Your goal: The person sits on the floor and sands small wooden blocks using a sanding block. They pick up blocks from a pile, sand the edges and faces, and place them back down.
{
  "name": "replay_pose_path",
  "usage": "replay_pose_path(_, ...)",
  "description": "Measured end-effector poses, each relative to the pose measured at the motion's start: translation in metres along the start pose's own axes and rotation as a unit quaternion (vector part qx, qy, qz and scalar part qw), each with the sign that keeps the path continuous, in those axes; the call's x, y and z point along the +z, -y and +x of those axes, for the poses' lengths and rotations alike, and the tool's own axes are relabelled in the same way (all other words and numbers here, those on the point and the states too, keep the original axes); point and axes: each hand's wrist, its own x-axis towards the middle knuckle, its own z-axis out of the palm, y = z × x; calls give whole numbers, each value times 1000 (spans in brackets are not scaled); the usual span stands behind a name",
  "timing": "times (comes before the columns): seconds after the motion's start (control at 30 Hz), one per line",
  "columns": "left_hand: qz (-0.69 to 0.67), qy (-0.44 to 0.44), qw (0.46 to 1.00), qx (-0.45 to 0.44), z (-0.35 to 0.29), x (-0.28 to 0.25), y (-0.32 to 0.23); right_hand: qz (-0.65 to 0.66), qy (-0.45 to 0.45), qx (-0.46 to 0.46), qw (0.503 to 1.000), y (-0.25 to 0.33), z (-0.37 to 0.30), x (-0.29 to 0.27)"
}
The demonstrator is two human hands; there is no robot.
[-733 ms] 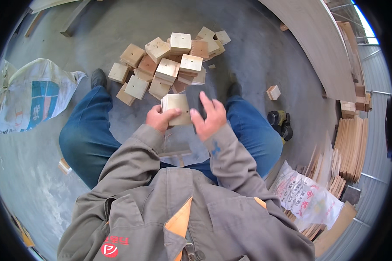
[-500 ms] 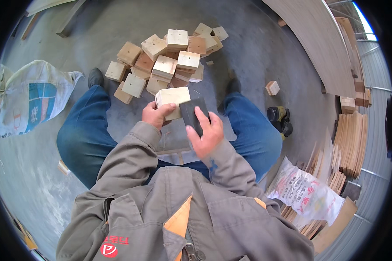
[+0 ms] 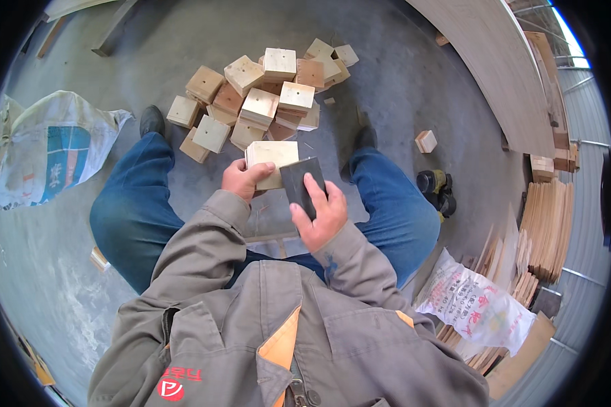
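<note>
Between my knees, my left hand (image 3: 246, 179) grips a pale wooden block (image 3: 267, 157), thumb on its top face and fingers round its left side. My right hand (image 3: 324, 211) is closed on a dark grey, flat rectangular sanding block (image 3: 301, 182), with fingers laid over its face. The upper left part of the sanding block is at the wooden block's right edge; whether the two touch I cannot tell. Just beyond my hands lies a pile of similar wooden blocks (image 3: 258, 103), several with a small hole in the top.
A yellow and black power tool (image 3: 436, 188) sits on the floor beyond my right knee, near a single small wood block (image 3: 426, 141). White sacks lie at left (image 3: 41, 152) and lower right (image 3: 478, 302). Stacked thin boards (image 3: 546, 227) line the right wall.
The sanding block has shifted slightly down and its tilt has changed a little in my right hand. My left hand keeps its hold on the wooden block.
</note>
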Motion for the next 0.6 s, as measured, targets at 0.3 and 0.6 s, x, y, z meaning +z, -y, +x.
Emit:
replay_pose_path(0.3,39,34,998,-37,-6,8,6,20,-17,101,995,-45,88,11)
replay_pose_path(0.6,-93,112,988,-42,6,0,7,439,-30,259,859,-46,118,-17)
